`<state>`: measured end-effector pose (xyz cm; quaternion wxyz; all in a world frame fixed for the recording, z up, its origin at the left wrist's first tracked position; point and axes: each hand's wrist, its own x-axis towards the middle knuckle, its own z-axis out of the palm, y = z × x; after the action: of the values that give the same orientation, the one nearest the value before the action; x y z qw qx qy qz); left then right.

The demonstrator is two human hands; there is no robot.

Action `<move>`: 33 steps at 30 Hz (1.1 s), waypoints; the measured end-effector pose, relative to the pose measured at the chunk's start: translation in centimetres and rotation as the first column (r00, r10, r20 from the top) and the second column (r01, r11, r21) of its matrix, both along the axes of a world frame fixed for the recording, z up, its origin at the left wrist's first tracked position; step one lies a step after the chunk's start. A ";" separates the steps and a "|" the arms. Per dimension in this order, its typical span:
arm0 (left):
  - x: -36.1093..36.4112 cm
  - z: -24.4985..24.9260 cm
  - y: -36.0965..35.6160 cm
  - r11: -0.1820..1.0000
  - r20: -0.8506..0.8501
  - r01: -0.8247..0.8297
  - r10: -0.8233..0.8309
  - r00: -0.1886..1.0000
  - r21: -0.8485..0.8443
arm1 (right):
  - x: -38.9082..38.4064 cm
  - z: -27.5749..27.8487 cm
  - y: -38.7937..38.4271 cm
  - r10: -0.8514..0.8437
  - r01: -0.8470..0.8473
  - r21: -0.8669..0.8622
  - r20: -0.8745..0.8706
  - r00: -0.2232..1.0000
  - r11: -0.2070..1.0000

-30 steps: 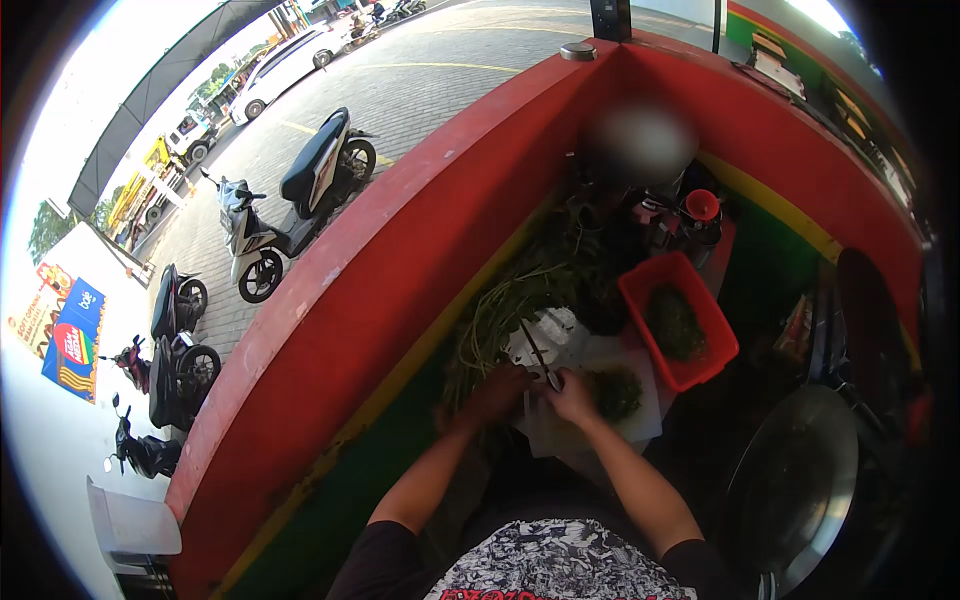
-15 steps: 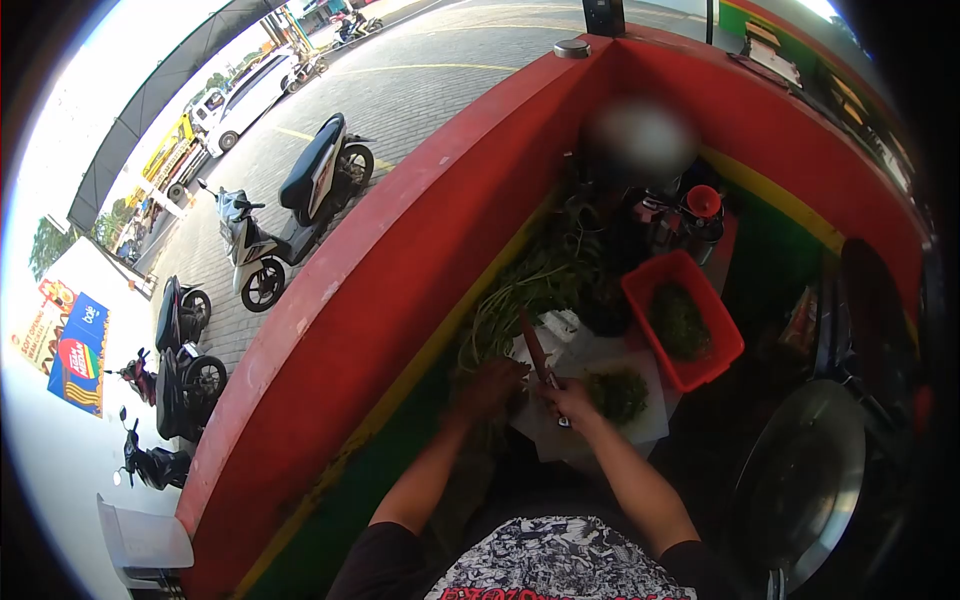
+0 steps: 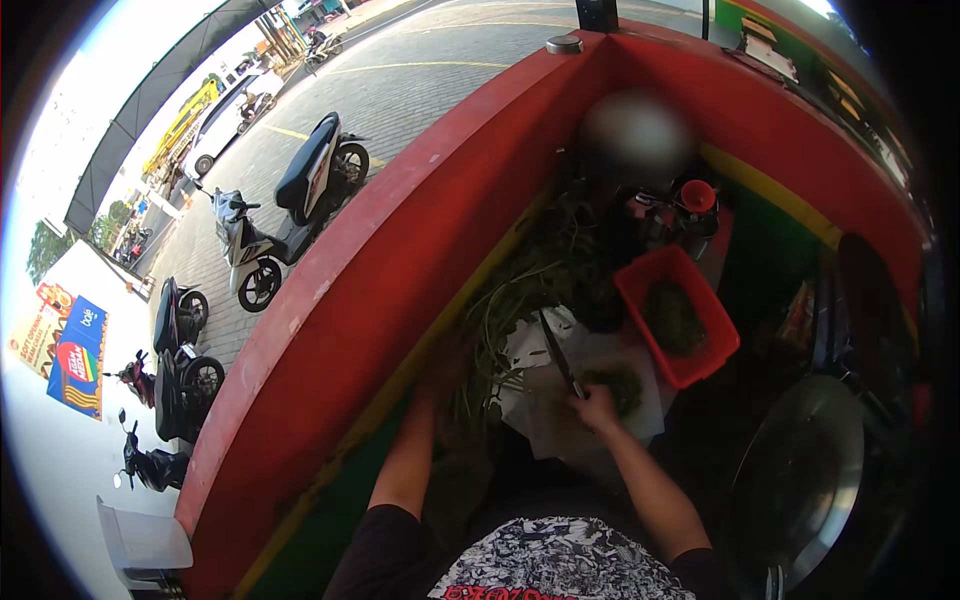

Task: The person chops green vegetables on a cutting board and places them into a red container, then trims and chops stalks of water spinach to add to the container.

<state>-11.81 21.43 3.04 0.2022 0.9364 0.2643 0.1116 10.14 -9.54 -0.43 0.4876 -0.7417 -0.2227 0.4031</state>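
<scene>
My right hand (image 3: 598, 408) is closed around the handle of a knife (image 3: 558, 350), its blade pointing up and away over the white sheet. Beneath it lies a pale cutting board (image 3: 560, 425) with a pile of chopped greens (image 3: 622, 388) just right of the hand. My left hand (image 3: 448, 365) is in shadow by the left edge of the long-stemmed leafy greens (image 3: 490, 335); its fingers are too dark and blurred to make out. A crumpled white sheet (image 3: 530, 345) sits between the greens and the board.
A red plastic basket (image 3: 722, 350) holding cut greens stands right of the board. Behind it is a red funnel-like cup (image 3: 698, 196). A large wok (image 3: 805, 480) is at my right. The red wall (image 3: 350, 300) runs along my left, with parked scooters (image 3: 265, 240) beyond.
My left hand has moved left, away from the board and knife into the shadow by the stems. My right hand has shifted slightly right with the knife, whose blade now points more up-left.
</scene>
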 end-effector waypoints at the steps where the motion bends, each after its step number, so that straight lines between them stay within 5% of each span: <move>1: 0.0 -1.5 0.9 0.989 -0.023 0.040 -0.037 0.999 0.145 | 0.0 -0.1 -0.1 0.000 0.000 0.005 0.024 1.000 1.000; 5: 1.0 -0.6 -1.1 0.997 -0.053 -0.022 0.026 0.998 0.077 | -0.2 -0.7 -0.3 0.036 -0.046 0.027 0.307 0.951 0.999; 7: 2.1 0.3 -4.4 0.993 -0.028 0.121 -0.120 0.992 0.006 | -0.8 0.1 -0.5 0.039 -0.036 -0.014 0.456 0.889 0.999; 8: 2.6 1.4 -6.4 0.993 -0.030 0.122 -0.122 0.992 0.002 | -0.8 -0.1 -0.7 0.039 -0.035 -0.017 0.453 0.891 0.999; 10: 3.2 3.2 -10.1 0.869 -0.081 0.472 -0.465 0.882 0.147 | -0.7 -0.4 -0.6 0.086 -0.061 -0.076 0.385 0.919 0.995; 13: 4.2 0.6 -11.2 0.873 -0.220 0.486 -0.482 0.848 -0.041 | -1.2 0.2 -0.7 0.039 -0.047 0.009 0.387 0.921 0.999; 17: 3.4 -2.7 -9.5 0.844 -0.071 0.532 -0.528 0.846 0.065 | -1.4 1.0 -0.7 0.105 -0.079 -0.083 0.375 0.921 0.993; 20: 2.8 -2.6 -9.3 0.916 -0.079 0.401 -0.401 0.913 -0.011 | -1.6 0.5 -0.4 0.143 -0.129 -0.065 0.359 0.922 0.990; 22: 1.9 -1.3 -8.9 0.826 -0.019 0.557 -0.558 0.830 0.080 | -1.7 -0.3 -0.2 0.109 -0.116 0.007 0.284 0.953 0.993; 23: 1.6 -0.7 -9.0 0.826 -0.021 0.557 -0.558 0.830 0.081 | -1.9 -0.8 0.0 0.109 -0.116 0.010 0.283 0.953 0.993; 25: 1.3 2.9 -10.4 0.941 -0.153 0.107 -0.162 0.975 -0.320 | -2.0 -2.8 0.4 0.028 -0.033 0.008 0.352 0.936 0.999; 28: -1.0 2.5 -7.6 0.986 -0.069 0.069 -0.080 0.994 -0.149 | -1.5 -2.8 -0.1 -0.017 0.010 0.018 0.437 0.900 1.000; 32: -3.2 0.2 -3.8 0.978 0.045 -0.068 0.079 0.996 -0.195 | -0.8 -0.9 -1.1 0.015 -0.010 -0.014 0.407 0.913 1.000; 33: -3.8 0.1 -2.8 0.996 -0.089 0.084 -0.080 0.993 0.039 | -0.9 -1.0 -1.2 0.016 -0.007 -0.023 0.440 0.898 1.000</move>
<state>-15.60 18.60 3.12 0.1748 0.9545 0.2318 0.0676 9.24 -10.78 -1.46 0.4146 -0.8172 -0.3276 0.2302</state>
